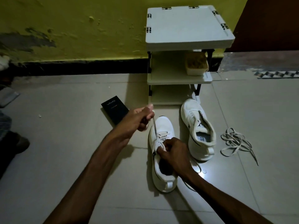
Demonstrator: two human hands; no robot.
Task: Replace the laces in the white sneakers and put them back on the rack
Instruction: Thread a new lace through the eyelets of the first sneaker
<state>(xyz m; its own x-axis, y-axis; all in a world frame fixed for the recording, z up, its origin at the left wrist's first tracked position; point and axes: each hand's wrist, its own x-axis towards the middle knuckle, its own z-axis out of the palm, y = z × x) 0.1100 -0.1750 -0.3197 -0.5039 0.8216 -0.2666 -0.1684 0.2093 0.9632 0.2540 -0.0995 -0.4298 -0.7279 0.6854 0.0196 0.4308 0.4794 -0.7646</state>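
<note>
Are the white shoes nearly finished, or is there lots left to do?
Not nearly. The far sneaker has no lace at all, and a loose lace lies on the floor beside it. The left hand pulls a lace end up from the near sneaker while the right hand grips it by the eyelets. Both sneakers sit on the floor, so lacing and the rack remain.

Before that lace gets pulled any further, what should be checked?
1. Left hand grips the lace: ok.
2. Right hand holds the near sneaker at its eyelets: ok.
3. Lace through every eyelet: cannot tell, the hand covers some.
4. Second sneaker laced: not ok, no lace in it.
5. Loose laces on the floor beside it: ok.
6. Rack standing behind both sneakers: ok.
</note>
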